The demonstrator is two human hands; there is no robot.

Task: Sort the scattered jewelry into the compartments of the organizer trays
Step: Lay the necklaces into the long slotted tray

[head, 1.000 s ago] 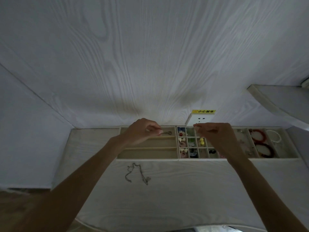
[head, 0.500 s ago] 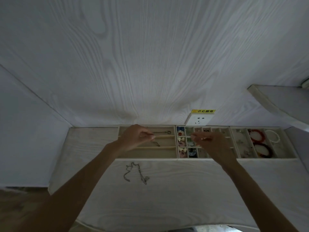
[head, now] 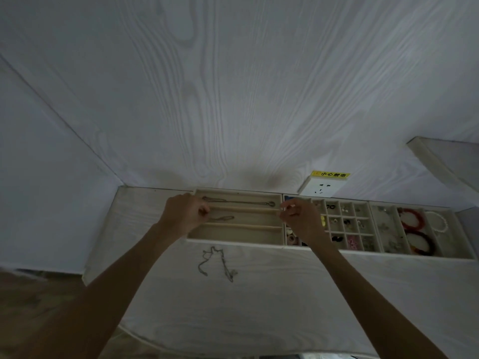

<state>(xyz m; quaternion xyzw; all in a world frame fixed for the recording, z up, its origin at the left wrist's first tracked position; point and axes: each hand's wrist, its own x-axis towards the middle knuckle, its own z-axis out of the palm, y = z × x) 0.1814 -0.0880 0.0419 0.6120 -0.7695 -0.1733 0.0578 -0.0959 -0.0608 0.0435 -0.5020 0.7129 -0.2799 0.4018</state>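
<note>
Left hand (head: 185,215) grip is narrow, fingers curled at the 9 o'clock end of the long tray's (head: 234,241) middle slot; whether it pinches the slot's chain (head: 221,218), lying along 9–3 o'clock, I cannot tell. Right hand (head: 298,218) is likewise curled at the 3 o'clock end, contents unclear. Loose necklace (head: 216,264) lies on the bench (head: 285,294) at 6 o'clock of the tray, nearer the left hand.

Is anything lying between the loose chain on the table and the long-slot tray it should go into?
Nothing visible: the chain lies on bare table just before the tray's front wall; both hands are over the tray.
</note>
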